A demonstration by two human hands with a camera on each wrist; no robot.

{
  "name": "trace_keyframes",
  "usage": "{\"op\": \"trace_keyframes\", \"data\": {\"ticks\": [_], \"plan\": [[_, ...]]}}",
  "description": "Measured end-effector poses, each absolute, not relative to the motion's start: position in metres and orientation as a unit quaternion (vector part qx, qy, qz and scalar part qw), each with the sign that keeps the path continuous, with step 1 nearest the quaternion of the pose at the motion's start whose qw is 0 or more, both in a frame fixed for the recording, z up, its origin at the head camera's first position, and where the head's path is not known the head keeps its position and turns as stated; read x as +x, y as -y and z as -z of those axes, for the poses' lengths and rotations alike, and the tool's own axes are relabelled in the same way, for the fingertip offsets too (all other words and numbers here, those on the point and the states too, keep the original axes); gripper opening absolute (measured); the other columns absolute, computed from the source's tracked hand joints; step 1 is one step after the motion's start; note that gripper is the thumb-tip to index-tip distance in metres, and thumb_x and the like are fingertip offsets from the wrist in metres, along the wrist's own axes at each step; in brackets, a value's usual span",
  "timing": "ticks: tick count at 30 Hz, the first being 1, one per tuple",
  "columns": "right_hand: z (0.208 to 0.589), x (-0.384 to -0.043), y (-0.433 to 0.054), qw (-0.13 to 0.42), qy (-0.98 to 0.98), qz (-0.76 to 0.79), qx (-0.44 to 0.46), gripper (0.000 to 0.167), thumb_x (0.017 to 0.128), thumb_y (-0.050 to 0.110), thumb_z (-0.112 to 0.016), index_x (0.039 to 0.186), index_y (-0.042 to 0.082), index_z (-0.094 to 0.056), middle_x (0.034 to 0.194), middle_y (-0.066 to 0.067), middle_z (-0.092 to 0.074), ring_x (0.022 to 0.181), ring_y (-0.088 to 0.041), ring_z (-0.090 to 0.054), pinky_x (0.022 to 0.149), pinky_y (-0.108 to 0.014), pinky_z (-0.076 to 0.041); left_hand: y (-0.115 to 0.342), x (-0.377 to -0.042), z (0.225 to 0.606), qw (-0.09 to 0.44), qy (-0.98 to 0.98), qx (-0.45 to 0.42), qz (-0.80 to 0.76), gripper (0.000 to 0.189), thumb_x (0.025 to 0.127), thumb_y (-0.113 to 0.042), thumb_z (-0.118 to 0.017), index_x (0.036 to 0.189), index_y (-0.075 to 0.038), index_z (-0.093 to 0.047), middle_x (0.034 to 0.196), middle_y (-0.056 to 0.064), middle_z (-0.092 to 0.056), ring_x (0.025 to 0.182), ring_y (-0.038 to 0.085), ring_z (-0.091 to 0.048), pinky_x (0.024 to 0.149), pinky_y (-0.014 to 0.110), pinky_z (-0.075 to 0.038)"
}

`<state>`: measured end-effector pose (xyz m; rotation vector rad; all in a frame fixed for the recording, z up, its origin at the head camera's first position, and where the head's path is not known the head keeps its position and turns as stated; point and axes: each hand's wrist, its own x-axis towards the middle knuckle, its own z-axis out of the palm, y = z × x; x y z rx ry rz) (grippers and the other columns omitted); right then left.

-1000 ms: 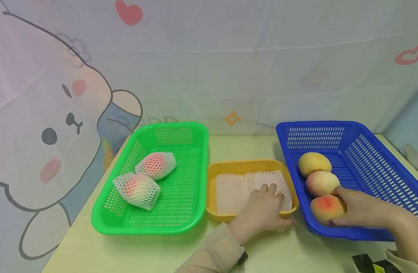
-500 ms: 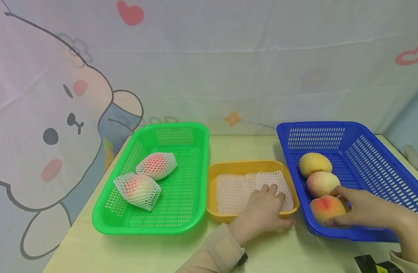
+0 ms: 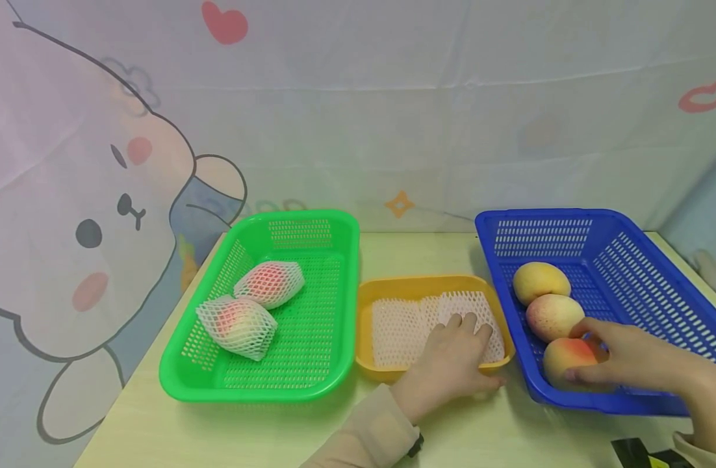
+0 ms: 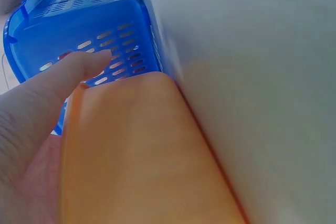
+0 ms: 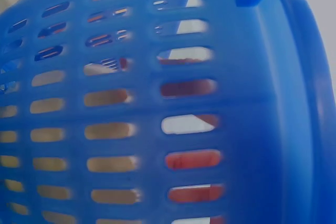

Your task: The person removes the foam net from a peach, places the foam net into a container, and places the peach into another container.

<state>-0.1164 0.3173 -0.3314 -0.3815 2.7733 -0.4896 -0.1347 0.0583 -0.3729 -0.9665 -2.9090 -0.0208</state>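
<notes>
My right hand [image 3: 633, 354] holds a red-and-yellow peach [image 3: 562, 361] between thumb and fingers, low in the front left corner of the blue basket [image 3: 574, 394]. Behind it in that basket lie a pale speckled peach [image 3: 553, 317] and a yellow one [image 3: 541, 283]. My left hand [image 3: 448, 364] reaches over the front rim of the yellow tray [image 3: 413, 281], fingertips on the white foam net sleeves [image 3: 396, 331] inside; its thumb [image 4: 68, 80] sticks out beside the tray. In the right wrist view the basket wall [image 5: 236, 103] hides most of that hand.
To the left stands a green basket [image 3: 318, 390] holding two peaches [image 3: 270, 284] in white foam nets. All three containers sit side by side on a pale table [image 3: 229, 442]. A printed curtain [image 3: 358, 130] hangs right behind them.
The red-and-yellow peach has shifted slightly right and turned in my right hand, coming away from the basket's left wall. My left hand has stayed at the tray.
</notes>
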Motion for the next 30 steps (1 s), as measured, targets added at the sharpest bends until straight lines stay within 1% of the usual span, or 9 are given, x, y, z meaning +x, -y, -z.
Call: {"op": "trace_keyframes", "data": {"ticks": [2, 5, 9, 15, 22, 26, 30], "plan": [[0.331, -0.116, -0.318, 0.143, -0.966, 0.170, -0.136, 0.058, 0.082, 0.042, -0.072, 0.119, 0.001, -0.054, 0.098, -0.003, -0.065, 0.084, -0.016, -0.055, 0.065, -0.031, -0.045, -0.058, -0.134, 0.372, 0.039, 0.949, -0.314, 0.008, 0.060, 0.073, -0.070, -0.065, 0.111, -0.025, -0.056, 0.098, -0.006, -0.051, 0.083, 0.010, -0.045, 0.058, 0.022, -0.035], [0.329, -0.114, -0.317, 0.140, -0.966, 0.173, -0.133, 0.055, 0.083, 0.041, -0.071, 0.118, 0.002, -0.055, 0.097, -0.003, -0.063, 0.082, -0.015, -0.053, 0.063, -0.027, -0.043, -0.058, -0.134, 0.370, 0.039, 0.949, -0.314, 0.011, 0.061, 0.072, -0.070, -0.065, 0.112, -0.025, -0.056, 0.097, -0.006, -0.051, 0.083, 0.010, -0.045, 0.059, 0.022, -0.035], [0.328, -0.114, -0.316, 0.136, -0.964, 0.183, -0.135, 0.052, 0.085, 0.039, -0.070, 0.118, 0.001, -0.054, 0.095, -0.003, -0.062, 0.079, -0.014, -0.051, 0.059, -0.022, -0.040, -0.057, -0.133, 0.367, 0.037, 0.948, -0.315, 0.016, 0.062, 0.073, -0.070, -0.065, 0.115, -0.025, -0.055, 0.100, -0.006, -0.052, 0.085, 0.010, -0.046, 0.061, 0.023, -0.038], [0.329, -0.114, -0.316, 0.127, -0.963, 0.191, -0.139, 0.051, 0.088, 0.037, -0.066, 0.120, -0.001, -0.054, 0.095, -0.003, -0.061, 0.080, -0.014, -0.053, 0.059, -0.022, -0.041, -0.055, -0.132, 0.362, 0.039, 0.947, -0.319, 0.021, 0.061, 0.073, -0.070, -0.065, 0.115, -0.026, -0.056, 0.103, -0.006, -0.054, 0.086, 0.010, -0.047, 0.063, 0.023, -0.040], [0.330, -0.115, -0.314, 0.120, -0.964, 0.197, -0.132, 0.048, 0.093, 0.040, -0.059, 0.119, 0.001, -0.055, 0.096, -0.003, -0.062, 0.084, -0.014, -0.055, 0.061, -0.023, -0.043, -0.054, -0.131, 0.357, 0.036, 0.947, -0.319, 0.027, 0.061, 0.075, -0.069, -0.064, 0.117, -0.026, -0.057, 0.102, -0.006, -0.054, 0.086, 0.010, -0.047, 0.062, 0.023, -0.040], [0.330, -0.116, -0.315, 0.115, -0.964, 0.198, -0.135, 0.048, 0.094, 0.040, -0.058, 0.120, 0.000, -0.055, 0.098, -0.005, -0.063, 0.087, -0.017, -0.057, 0.064, -0.027, -0.045, -0.054, -0.130, 0.356, 0.040, 0.946, -0.319, 0.028, 0.061, 0.076, -0.068, -0.063, 0.119, -0.026, -0.057, 0.104, -0.006, -0.055, 0.087, 0.010, -0.048, 0.063, 0.023, -0.041], [0.330, -0.116, -0.314, 0.105, -0.965, 0.201, -0.131, 0.051, 0.094, 0.040, -0.058, 0.122, -0.002, -0.053, 0.104, -0.011, -0.064, 0.092, -0.024, -0.060, 0.068, -0.038, -0.051, -0.054, -0.130, 0.356, 0.046, 0.946, -0.319, 0.028, 0.059, 0.077, -0.068, -0.062, 0.119, -0.026, -0.057, 0.104, -0.006, -0.055, 0.088, 0.010, -0.049, 0.063, 0.024, -0.042]]}}
